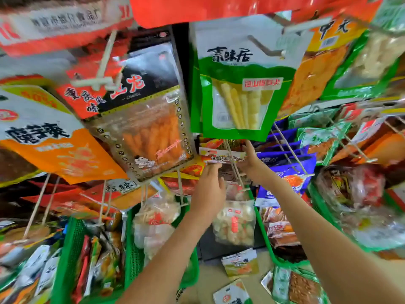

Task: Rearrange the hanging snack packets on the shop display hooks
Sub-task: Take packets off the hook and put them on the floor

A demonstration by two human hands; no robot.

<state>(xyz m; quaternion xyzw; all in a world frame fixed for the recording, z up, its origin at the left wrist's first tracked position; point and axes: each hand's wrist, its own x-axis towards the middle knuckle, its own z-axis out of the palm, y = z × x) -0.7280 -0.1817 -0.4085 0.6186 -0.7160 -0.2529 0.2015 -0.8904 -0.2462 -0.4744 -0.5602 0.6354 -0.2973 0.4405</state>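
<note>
Two hands (208, 187), several green baskets (72, 249), dozens of snack packets (238, 84).

Display hooks (105, 59): snack packets (149, 128) hanging, crowded edge to edge. Floor (208, 280): green baskets (73, 244) stuffed with packets; loose packets (240, 262) lying flat between baskets.

Green-and-white packet (245, 69), black-and-red packet (153, 71), orange-and-white packet (54, 150), red-and-white packet (219, 155), blue packets (285, 154), green baskets (72, 249)

Small red-white packet (219, 155) on a wire hook (236, 172) (print blurred), tilted, just below the green packet (238, 102).
</note>
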